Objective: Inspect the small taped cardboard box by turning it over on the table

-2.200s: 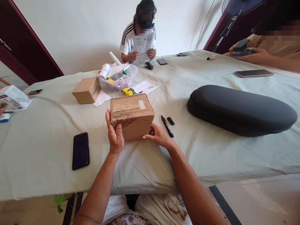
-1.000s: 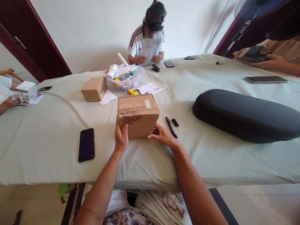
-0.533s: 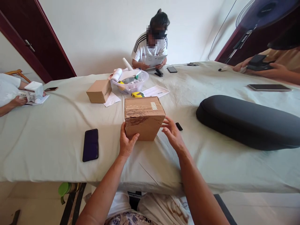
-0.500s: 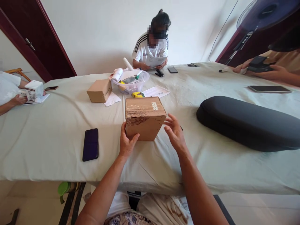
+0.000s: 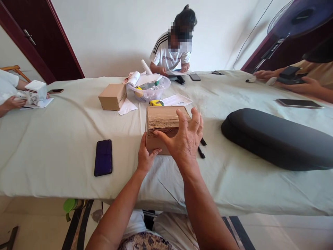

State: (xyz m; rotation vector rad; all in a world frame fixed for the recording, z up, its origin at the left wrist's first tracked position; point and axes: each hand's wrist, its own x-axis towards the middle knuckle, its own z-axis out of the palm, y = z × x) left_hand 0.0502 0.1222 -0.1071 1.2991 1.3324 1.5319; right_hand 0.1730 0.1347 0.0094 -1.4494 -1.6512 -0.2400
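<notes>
A brown cardboard box with crinkled clear tape along its near top edge stands on the cloth-covered table in front of me. My left hand grips its lower left side, thumb across the near face. Above the near right part of the box is my right hand, its fingers spread and the thumb stretched out to the left. Whether the right fingertips touch the box I cannot tell. Two black pens or markers lie just right of the box, partly hidden by my right hand.
A dark phone lies to the left. Behind the box are a smaller carton, a yellow tape measure and a filled plastic basin. A long black case takes up the right. Other people sit around the table.
My right hand has moved from beside the box's right side to above its near top edge, fingers spread. My left hand keeps its hold. The whole view has shifted slightly.
</notes>
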